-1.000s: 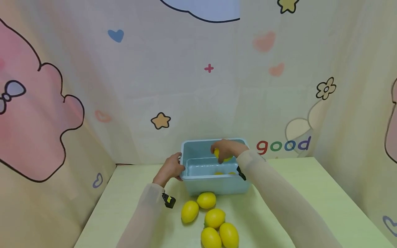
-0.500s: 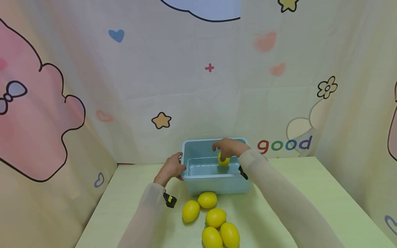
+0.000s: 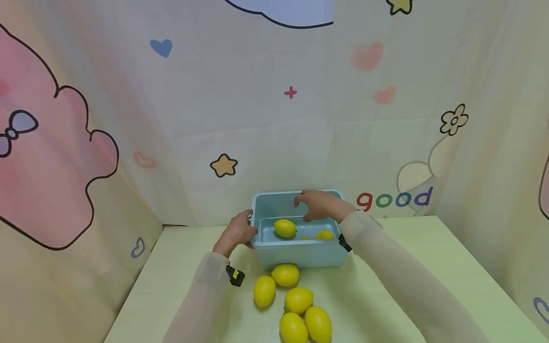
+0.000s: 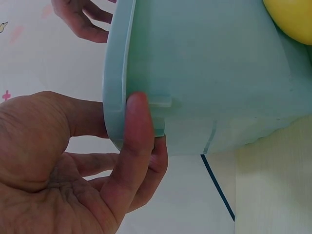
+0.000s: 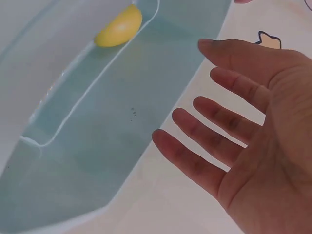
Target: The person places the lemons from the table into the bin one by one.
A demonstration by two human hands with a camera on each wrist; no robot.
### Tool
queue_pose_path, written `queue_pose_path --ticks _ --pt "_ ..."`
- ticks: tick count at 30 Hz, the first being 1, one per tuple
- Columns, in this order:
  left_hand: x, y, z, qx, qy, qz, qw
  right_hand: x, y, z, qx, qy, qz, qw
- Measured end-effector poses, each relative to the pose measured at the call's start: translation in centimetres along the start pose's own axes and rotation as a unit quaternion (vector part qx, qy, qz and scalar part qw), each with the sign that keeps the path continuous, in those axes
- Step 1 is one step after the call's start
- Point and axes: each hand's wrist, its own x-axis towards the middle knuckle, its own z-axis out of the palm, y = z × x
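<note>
A light-blue plastic bin (image 3: pixel 302 256) stands near the back of the table. My left hand (image 3: pixel 235 232) grips the bin's left end; the left wrist view shows thumb and fingers (image 4: pixel 136 146) on either side of the rim. Over the bin's right part hovers my right hand (image 3: pixel 325 206), fingers spread and holding nothing, as the right wrist view confirms. Inside the bin lie a lemon (image 3: pixel 285 228) at the left and another lemon (image 3: pixel 324 235) at the right. A bit of yellow between them is mostly hidden by the front wall.
Several lemons lie on the pale green table in front of the bin, among them one lemon (image 3: pixel 285 275) close to its front wall and another lemon (image 3: pixel 319 324) nearer the table's front. A printed curtain (image 3: pixel 193 109) hangs right behind the bin and along both sides.
My right hand has let go of a lemon, which dropped into the bin and now lies toward its left. The right hand has drawn slightly right; my left hand keeps its place on the rim.
</note>
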Motion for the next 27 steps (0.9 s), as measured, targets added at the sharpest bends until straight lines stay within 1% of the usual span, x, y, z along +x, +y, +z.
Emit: queue_pose_path --ticks 4,8,15,18,21,27 --pt "-0.1 0.0 0.3 -0.003 -0.004 0.001 1.0000 -1.0 0.3 0.2 -0.009 0.028 -0.018 0.999" --pt "-0.2 -0.1 0.2 0.000 0.000 0.002 1.0000 -1.8 0.2 0.3 -0.008 0.065 -0.027 0.997" --pt "-0.2 0.4 0.1 0.004 -0.003 0.008 1.0000 -4.1 -0.2 0.3 0.004 0.121 -0.048 0.992" --pt "-0.2 0.3 0.3 0.004 -0.007 0.010 0.9999 -5.1 -0.5 0.5 0.003 0.142 -0.061 0.988" --pt "-0.2 0.0 0.4 0.003 -0.007 0.010 0.9999 -6.2 -1.0 0.9 -0.004 0.168 -0.076 0.983" --pt "-0.3 -0.2 0.3 0.004 -0.001 0.011 0.9999 -8.1 -2.0 1.7 -0.021 0.228 -0.107 0.967"
